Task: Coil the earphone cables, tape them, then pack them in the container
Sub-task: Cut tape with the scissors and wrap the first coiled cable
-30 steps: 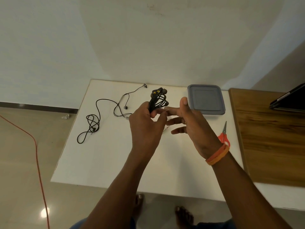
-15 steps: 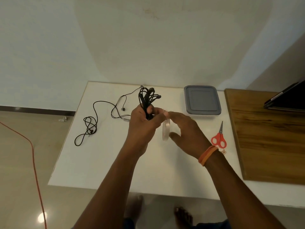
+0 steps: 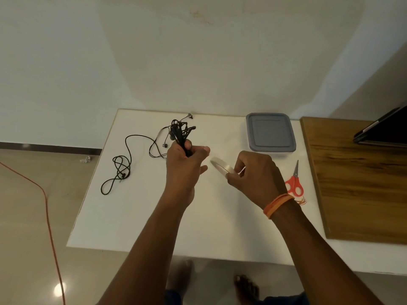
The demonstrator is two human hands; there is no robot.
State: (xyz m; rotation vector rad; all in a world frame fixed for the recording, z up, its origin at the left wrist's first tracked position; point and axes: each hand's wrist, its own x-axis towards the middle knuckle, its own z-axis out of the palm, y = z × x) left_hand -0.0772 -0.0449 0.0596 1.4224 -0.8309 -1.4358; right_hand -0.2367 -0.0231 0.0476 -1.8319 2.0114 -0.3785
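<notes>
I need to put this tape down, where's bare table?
Bare: the near table under your forearms, and between loose cable and near edge. Crowded: far side with container, right edge with scissors.

Red-handled scissors (image 3: 294, 185) on the white table (image 3: 136, 216) — beside a wooden board (image 3: 361, 183), dark tablet (image 3: 383, 132) on it.

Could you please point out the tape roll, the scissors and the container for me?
tape roll (image 3: 221, 165): head view, on its clear outer band.
scissors (image 3: 294, 186): head view, on the red handles.
container (image 3: 271, 132): head view, on its grey lid.
</notes>
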